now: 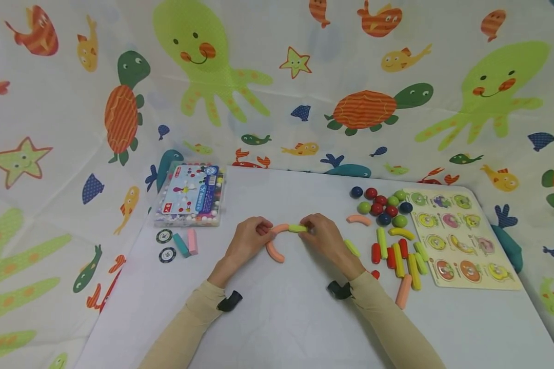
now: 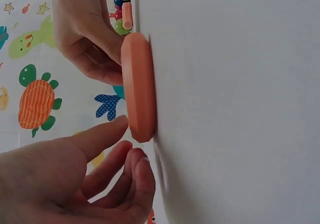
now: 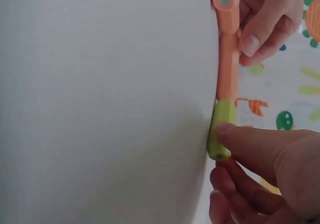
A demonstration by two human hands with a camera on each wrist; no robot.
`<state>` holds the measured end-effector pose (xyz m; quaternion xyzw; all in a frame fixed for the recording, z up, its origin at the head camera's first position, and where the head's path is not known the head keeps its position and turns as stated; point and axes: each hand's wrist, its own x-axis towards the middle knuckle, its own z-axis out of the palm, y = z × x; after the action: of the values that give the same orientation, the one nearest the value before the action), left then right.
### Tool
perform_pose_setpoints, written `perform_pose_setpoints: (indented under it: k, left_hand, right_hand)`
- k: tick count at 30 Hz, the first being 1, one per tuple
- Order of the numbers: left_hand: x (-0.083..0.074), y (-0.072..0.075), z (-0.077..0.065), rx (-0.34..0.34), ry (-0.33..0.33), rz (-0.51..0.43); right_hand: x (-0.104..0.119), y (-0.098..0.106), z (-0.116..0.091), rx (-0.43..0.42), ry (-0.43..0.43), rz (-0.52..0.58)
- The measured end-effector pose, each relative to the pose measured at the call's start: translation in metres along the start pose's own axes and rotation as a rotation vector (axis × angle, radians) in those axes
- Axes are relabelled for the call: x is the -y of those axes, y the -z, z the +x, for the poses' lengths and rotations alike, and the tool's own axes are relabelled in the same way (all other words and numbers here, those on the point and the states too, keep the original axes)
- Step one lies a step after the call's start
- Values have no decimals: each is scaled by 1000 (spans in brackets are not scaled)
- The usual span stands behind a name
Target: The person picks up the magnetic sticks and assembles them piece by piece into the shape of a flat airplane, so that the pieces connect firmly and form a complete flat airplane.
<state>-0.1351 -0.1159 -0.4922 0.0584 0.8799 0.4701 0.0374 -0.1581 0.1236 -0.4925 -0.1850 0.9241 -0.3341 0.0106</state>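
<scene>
Two orange curved toy rods meet end to end on the white table, the upper one (image 1: 280, 227) arching toward a short green rod (image 1: 297, 228) and the lower one (image 1: 274, 253) bending toward me. My left hand (image 1: 250, 238) pinches the upper orange rod near its left end; the left wrist view partly hides this contact behind the lower rod (image 2: 138, 86). On the other side, my right hand (image 1: 324, 237) grips the green rod (image 3: 223, 129) between thumb and fingers. The green rod's end touches the upper orange rod (image 3: 228, 66) in the right wrist view.
At right lie several red, yellow and green rods (image 1: 399, 260), a loose orange curved rod (image 1: 359, 220) and colored balls (image 1: 376, 209), beside a fruit puzzle board (image 1: 421, 241). At left are a boxed bead kit (image 1: 186, 220), two round chips (image 1: 167, 254), a teal block (image 1: 181, 245) and a pink block (image 1: 192, 241).
</scene>
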Motion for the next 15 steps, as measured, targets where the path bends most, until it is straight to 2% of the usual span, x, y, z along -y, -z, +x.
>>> perform_pose_setpoints:
  k: [5, 10, 15]
  left_hand:
    - [-2, 7, -5, 20, -75, -29]
    - [0, 13, -8, 113, -170, -62]
    - [6, 15, -12, 195, -231, -38]
  right_hand:
    - [-5, 18, -8, -55, -24, 58]
    - [-20, 47, -18, -162, -40, 76]
    - [-35, 70, -39, -235, -79, 68]
